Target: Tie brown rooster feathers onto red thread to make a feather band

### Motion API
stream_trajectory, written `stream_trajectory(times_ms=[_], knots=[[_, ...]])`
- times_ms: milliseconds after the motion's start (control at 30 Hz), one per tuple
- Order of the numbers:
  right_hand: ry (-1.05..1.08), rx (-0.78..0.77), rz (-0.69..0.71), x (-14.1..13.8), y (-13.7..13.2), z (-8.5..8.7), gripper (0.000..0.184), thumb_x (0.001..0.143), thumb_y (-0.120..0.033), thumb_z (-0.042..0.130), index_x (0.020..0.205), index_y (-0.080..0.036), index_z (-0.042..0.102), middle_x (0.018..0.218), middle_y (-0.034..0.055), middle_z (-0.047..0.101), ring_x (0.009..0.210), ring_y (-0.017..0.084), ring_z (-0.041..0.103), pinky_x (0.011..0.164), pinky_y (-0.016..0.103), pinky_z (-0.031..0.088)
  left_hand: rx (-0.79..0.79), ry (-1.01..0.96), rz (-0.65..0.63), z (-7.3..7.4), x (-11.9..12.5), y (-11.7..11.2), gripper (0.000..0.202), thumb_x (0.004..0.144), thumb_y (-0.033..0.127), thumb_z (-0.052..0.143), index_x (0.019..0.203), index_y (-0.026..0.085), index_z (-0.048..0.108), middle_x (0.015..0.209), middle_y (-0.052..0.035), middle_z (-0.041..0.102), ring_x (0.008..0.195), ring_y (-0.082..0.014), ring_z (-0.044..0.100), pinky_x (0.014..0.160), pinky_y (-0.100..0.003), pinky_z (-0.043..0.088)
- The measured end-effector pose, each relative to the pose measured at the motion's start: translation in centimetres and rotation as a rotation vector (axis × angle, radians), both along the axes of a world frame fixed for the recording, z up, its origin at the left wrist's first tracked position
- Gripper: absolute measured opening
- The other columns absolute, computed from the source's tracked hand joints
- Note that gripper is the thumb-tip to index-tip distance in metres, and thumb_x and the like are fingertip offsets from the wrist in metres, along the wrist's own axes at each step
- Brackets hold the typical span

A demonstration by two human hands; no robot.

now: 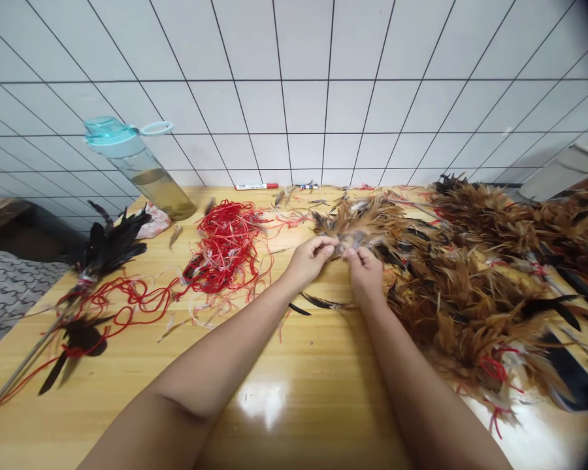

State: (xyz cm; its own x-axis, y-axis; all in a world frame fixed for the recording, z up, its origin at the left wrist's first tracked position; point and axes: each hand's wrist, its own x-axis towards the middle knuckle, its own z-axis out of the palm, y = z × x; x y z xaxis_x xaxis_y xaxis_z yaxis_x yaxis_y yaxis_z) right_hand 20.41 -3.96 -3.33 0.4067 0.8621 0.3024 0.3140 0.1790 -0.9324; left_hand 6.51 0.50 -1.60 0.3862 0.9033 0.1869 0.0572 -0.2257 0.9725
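Note:
My left hand [312,260] is closed in a pinch, its fingertips at the fluffy grey base of a bunch of brown feathers [372,215]. Close beside it on the right, my right hand [366,271] pinches the same downy base with thumb and index finger. The bunch fans out behind both hands, away from me. What exactly lies between the fingertips is small and partly hidden. Beneath the hands, a few dark loose feathers [323,303] lie on the wooden table [294,372].
A tangle of red cord [228,248] lies to the left. Beyond it are black feathers [110,245] tied on a stick [22,365] and a tilted-looking water bottle [151,176]. Brown feather bundles [460,300] cover the right side. A red marker [256,187] rests by the tiled wall [304,104].

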Motion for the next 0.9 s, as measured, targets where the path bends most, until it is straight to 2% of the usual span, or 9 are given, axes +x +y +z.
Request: stream_trajectory(times_ms=[100,167,233,333,467,567,667,767,900], knots=[[0.243,0.04,-0.138,0.8,0.3,0.0,0.029,0.083,-0.045,0.052,0.07,-0.02,0.055,0.064,-0.002,0.055,0.065,0.013,0.049,0.065,0.026,0.04,0.291,0.24,0.026,-0.3,0.4,0.2,0.029,0.087,0.018,0.051,0.111,0.018,0.067,0.091,-0.0052,0.062,0.082,-0.014,0.055,0.079,-0.027,0.044],[0.314,0.068,-0.17,0.8,0.4,0.0,0.032,0.082,-0.049,0.054,0.069,-0.02,0.054,0.062,-0.003,0.052,0.063,0.012,0.048,0.063,0.025,0.039,0.449,0.374,0.008,-0.6,0.8,0.4,0.033,0.088,0.015,0.047,0.115,0.019,0.066,0.092,-0.0069,0.061,0.088,-0.0169,0.055,0.084,-0.03,0.045],[0.344,0.073,-0.147,0.5,0.5,0.1,0.033,0.079,-0.051,0.056,0.068,-0.019,0.054,0.062,-0.0032,0.052,0.063,0.011,0.047,0.062,0.024,0.039,0.554,0.49,-0.01,-0.9,1.3,0.6,0.033,0.09,0.015,0.044,0.113,0.019,0.067,0.094,-0.009,0.061,0.092,-0.0197,0.055,0.085,-0.033,0.044],[0.343,0.058,-0.108,0.0,0.4,0.0,0.032,0.077,-0.049,0.058,0.068,-0.019,0.055,0.065,-0.0023,0.054,0.065,0.012,0.047,0.065,0.025,0.04,0.623,0.601,-0.026,-1.1,1.5,0.6,0.029,0.092,0.017,0.042,0.103,0.018,0.069,0.092,-0.0103,0.06,0.091,-0.0212,0.054,0.082,-0.033,0.044],[0.326,0.05,-0.125,0.0,0.4,-0.2,0.031,0.077,-0.048,0.057,0.067,-0.018,0.055,0.066,-0.002,0.054,0.066,0.012,0.047,0.067,0.026,0.039,0.594,0.6,-0.008,-0.8,0.8,0.4,0.02,0.09,0.018,0.046,0.089,0.017,0.066,0.089,-0.0088,0.06,0.088,-0.0201,0.054,0.081,-0.032,0.044],[0.312,0.037,-0.127,0.1,0.4,-0.3,0.031,0.078,-0.048,0.058,0.068,-0.018,0.056,0.066,-0.002,0.054,0.066,0.012,0.047,0.067,0.026,0.039,0.525,0.556,0.066,-0.5,0.1,0.5,0.015,0.089,0.018,0.049,0.081,0.016,0.062,0.085,-0.0073,0.06,0.086,-0.0191,0.054,0.082,-0.032,0.043],[0.285,0.019,-0.123,0.1,0.4,-0.3,0.033,0.078,-0.049,0.058,0.068,-0.018,0.057,0.065,-0.0021,0.054,0.065,0.012,0.046,0.067,0.026,0.038,0.46,0.511,0.172,-0.3,-0.4,0.7,0.012,0.087,0.017,0.051,0.078,0.017,0.059,0.082,-0.0059,0.059,0.084,-0.0181,0.053,0.082,-0.032,0.043],[0.269,0.008,-0.124,0.0,0.3,-0.2,0.034,0.078,-0.05,0.058,0.067,-0.018,0.057,0.064,-0.0021,0.054,0.065,0.012,0.046,0.067,0.026,0.037,0.397,0.441,0.21,-0.3,-0.5,0.9,0.006,0.081,0.014,0.055,0.077,0.017,0.058,0.082,-0.0041,0.058,0.079,-0.0158,0.053,0.078,-0.03,0.043],[0.239,0.002,-0.129,0.0,0.3,-0.1,0.031,0.079,-0.046,0.056,0.068,-0.017,0.058,0.065,-0.0015,0.056,0.066,0.013,0.048,0.068,0.027,0.038,0.174,0.209,0.219,-0.4,-0.3,0.9,0.006,0.074,0.013,0.062,0.077,0.017,0.058,0.075,0.0002,0.057,0.068,-0.0112,0.051,0.07,-0.025,0.042]])
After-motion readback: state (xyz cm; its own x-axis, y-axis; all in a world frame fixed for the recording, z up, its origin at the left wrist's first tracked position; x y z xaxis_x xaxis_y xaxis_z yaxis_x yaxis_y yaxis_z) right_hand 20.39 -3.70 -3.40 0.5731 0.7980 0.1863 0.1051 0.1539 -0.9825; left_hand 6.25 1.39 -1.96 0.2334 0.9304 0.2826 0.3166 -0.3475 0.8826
